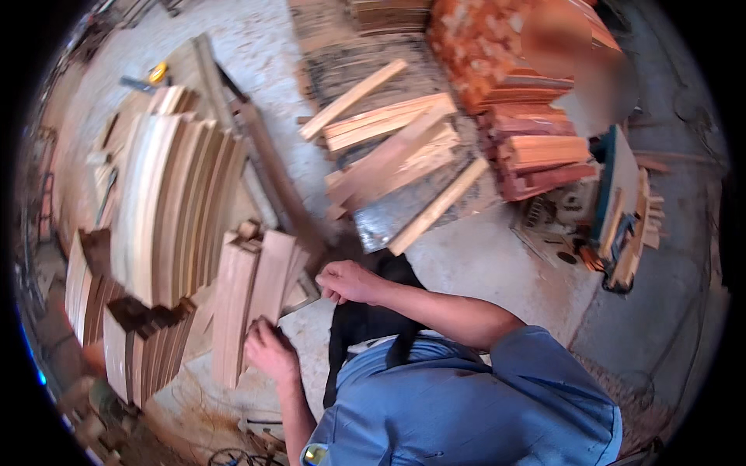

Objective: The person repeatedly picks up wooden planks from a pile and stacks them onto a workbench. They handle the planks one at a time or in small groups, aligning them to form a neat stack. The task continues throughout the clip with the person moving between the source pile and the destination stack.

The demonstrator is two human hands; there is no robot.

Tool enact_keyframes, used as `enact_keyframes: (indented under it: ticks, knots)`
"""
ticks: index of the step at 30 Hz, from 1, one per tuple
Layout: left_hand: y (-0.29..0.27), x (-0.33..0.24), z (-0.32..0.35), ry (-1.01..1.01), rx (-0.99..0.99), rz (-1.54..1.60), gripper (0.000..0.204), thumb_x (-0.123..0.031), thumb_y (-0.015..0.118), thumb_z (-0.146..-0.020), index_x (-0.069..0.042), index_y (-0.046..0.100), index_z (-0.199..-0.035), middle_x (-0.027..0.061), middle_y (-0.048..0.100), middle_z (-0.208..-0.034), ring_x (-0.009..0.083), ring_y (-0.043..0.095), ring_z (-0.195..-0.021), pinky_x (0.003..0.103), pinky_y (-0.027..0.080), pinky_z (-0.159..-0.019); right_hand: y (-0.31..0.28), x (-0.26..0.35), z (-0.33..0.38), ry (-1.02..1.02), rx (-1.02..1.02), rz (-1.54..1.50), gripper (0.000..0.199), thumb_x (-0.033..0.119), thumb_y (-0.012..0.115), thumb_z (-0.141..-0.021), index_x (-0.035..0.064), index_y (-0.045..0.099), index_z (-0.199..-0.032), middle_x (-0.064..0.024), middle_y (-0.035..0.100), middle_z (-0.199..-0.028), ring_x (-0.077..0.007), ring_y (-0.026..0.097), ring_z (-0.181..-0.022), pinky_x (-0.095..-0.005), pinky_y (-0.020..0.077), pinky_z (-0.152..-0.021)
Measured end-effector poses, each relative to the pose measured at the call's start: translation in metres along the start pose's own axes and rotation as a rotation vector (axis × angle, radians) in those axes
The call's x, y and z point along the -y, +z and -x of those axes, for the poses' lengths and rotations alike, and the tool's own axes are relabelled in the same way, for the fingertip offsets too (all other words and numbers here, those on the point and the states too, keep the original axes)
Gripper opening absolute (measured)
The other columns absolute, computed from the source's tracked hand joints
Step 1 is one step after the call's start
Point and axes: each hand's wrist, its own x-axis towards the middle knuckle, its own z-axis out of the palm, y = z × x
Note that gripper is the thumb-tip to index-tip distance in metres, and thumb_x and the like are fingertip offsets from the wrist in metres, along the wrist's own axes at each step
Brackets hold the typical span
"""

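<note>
My left hand (272,354) has its fingers closed at the near end of a wooden board (273,268), which lies fanned out over other boards. Right beside it is a stack of reddish-brown boards (233,318), with short block ends showing at its far end. My right hand (347,282) is to the right of these boards and apart from them. Its fingers are curled in, and I see nothing between them. Beyond the left hand, a long row of curved wooden slats (175,206) stands packed together on the workbench.
Lower left hold more bundles of slats (148,349). Ahead, loose wood strips (388,124) lie on a dark, dusty board (373,66). To the right are a pile of reddish wood pieces (540,147) and a machine with a teal edge (614,186). A yellow tape measure (158,73) sits far left.
</note>
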Motion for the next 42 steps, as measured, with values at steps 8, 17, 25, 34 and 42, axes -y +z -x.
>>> enact_keyframes:
  ticks: [8, 17, 25, 34, 42]
  knots:
    - [0.009, -0.012, -0.014, 0.054, 0.114, 0.052, 0.026, -0.005, 0.058, -0.092, -0.002, 0.059, -0.118, 0.0206, 0.061, -0.111, 0.0379, 0.058, -0.097, 0.047, 0.047, -0.083, -0.158, -0.044, 0.074, 0.034, -0.718, -0.139, 0.036, 0.037, 0.062, -0.095, 0.0015, 0.059, -0.087, -0.0057, 0.064, -0.071, -0.0137, 0.059, -0.055, -0.0274, 0.0492, -0.049]
    - [-0.001, -0.029, -0.042, 0.162, 0.105, 0.038, 0.043, -0.01, 0.061, -0.09, -0.001, 0.052, -0.131, 0.0215, 0.057, -0.117, 0.0392, 0.055, -0.1, 0.049, 0.045, -0.086, -0.227, -0.024, 0.058, 0.216, -0.957, 0.254, 0.047, 0.043, 0.064, -0.091, -0.0043, 0.066, -0.09, -0.0157, 0.066, -0.074, -0.0201, 0.068, -0.067, -0.0353, 0.0534, -0.058]
    - [-0.002, -0.027, -0.038, 0.132, 0.12, 0.011, 0.047, -0.013, 0.062, -0.09, -0.001, 0.05, -0.134, 0.0215, 0.056, -0.12, 0.0398, 0.054, -0.104, 0.05, 0.044, -0.089, -0.222, -0.021, 0.079, 0.015, -0.594, -0.34, 0.04, 0.026, 0.061, -0.097, -0.0016, 0.054, -0.124, -0.0147, 0.066, -0.103, -0.0213, 0.068, -0.09, -0.0359, 0.0573, -0.078]
    - [-0.061, -0.062, -0.057, 0.072, 0.169, 0.423, 0.059, -0.01, 0.069, -0.083, 0.004, 0.048, -0.136, 0.0251, 0.053, -0.126, 0.0437, 0.051, -0.114, 0.049, 0.042, -0.099, -0.155, 0.025, 0.092, -0.406, -0.003, -0.623, 0.041, 0.02, 0.06, -0.098, 0.003, 0.049, -0.134, -0.011, 0.064, -0.12, -0.0247, 0.063, -0.112, -0.0413, 0.0527, -0.093]
    - [-0.124, -0.11, -0.133, 0.177, 0.358, 0.586, 0.052, -0.019, 0.073, -0.082, 0.002, 0.052, -0.124, 0.0205, 0.064, -0.099, 0.0381, 0.064, -0.09, 0.046, 0.053, -0.078, -0.047, 0.095, 0.066, -0.423, 0.36, -0.627, 0.055, 0.017, 0.062, -0.095, 0.0063, 0.039, -0.145, -0.0184, 0.055, -0.137, -0.0325, 0.055, -0.127, -0.0447, 0.0478, -0.102]
